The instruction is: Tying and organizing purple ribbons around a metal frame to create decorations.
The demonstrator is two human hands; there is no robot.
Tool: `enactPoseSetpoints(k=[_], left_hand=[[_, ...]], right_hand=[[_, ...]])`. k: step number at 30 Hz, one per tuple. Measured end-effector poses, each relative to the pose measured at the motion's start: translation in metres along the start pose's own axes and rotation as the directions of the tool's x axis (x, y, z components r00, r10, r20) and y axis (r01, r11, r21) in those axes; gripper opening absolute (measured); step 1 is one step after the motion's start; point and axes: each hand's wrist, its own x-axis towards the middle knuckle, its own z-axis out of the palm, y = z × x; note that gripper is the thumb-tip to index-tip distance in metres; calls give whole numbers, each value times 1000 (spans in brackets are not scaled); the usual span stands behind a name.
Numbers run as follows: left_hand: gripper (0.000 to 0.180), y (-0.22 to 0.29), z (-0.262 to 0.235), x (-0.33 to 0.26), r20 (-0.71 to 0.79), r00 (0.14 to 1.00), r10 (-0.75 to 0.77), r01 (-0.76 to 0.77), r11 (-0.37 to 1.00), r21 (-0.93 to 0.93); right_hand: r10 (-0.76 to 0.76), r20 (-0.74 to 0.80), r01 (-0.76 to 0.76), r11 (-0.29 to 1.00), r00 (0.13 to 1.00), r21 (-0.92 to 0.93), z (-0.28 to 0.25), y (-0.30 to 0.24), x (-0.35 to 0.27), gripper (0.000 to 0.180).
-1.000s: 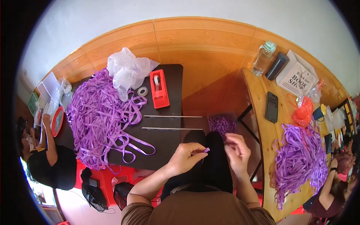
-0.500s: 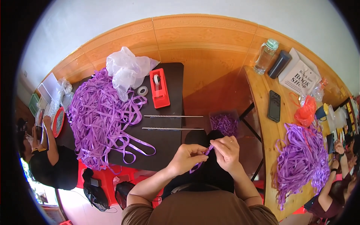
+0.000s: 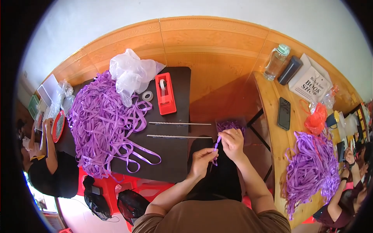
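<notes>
A short piece of purple ribbon [image 3: 217,144] runs between my two hands, above my lap. My left hand [image 3: 203,160] pinches its lower part, and a loose end hangs just below those fingertips. Slightly higher and to the right, my right hand [image 3: 232,144] grips the upper end between thumb and fingers. Behind my right hand stands a clear box of purple ribbon pieces [image 3: 229,125], partly hidden by it. Two thin metal rods [image 3: 179,123] lie side by side on the dark table at left, their ends jutting past its edge.
A big heap of purple ribbon [image 3: 103,124] covers much of the dark table [image 3: 171,155], beside a white plastic bag [image 3: 130,73], a tape roll [image 3: 147,96] and a red tape dispenser [image 3: 166,95]. The wooden table [image 3: 278,155] holds a phone [image 3: 284,113], bottles and another ribbon bundle [image 3: 311,169]. People sit at both sides.
Both hands have moved; the left went right and the right shifted up and slightly left, covering part of the box. More of the ribbon now shows, stretched between them.
</notes>
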Motion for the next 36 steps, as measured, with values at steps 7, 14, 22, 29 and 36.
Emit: enactPoseSetpoints(k=[7, 14, 22, 29, 36], left_hand=[[12, -8, -11, 37, 11, 975, 223, -220, 967, -130], [15, -6, -10, 51, -108, 899, 424, -437, 876, -202], [11, 11, 5, 50, -300, 884, 359, -417, 895, -159], [11, 0, 4, 35, -295, 881, 369, -415, 903, -108], [10, -20, -8, -25, -255, 956, 143, -152, 988, -19]], right_hand=[[-92, -24, 94, 989, 995, 114, 24, 19, 43, 25], [-61, 9, 57, 966, 998, 252, 58, 31, 55, 24], [15, 20, -21, 951, 1000, 308, 84, 29, 45, 21], [179, 114, -212, 861, 977, 463, 93, 15, 1, 14], [522, 414, -660, 492, 746, 568, 83, -13, -58, 7]])
